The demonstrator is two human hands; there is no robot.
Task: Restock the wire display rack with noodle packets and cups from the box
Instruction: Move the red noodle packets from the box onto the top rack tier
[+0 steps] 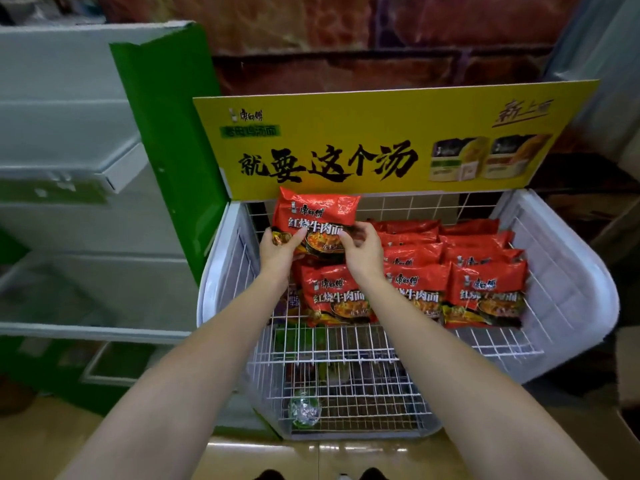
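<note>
Both hands, the left hand (277, 249) and the right hand (362, 251), hold one noodle packet (315, 216) over the wire rack (346, 355); stacked packets (450, 268) lie right of them, a sign board (381, 143) behind.

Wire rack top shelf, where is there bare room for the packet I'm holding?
Free: the back left corner behind the front-left red noodle packet, under the held red packet, and the front wire strip. Crowded: the middle and right columns.

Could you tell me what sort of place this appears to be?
Probably a small shop: a white wire display rack holds rows of red noodle packets beneath a yellow advertising sign.
</note>
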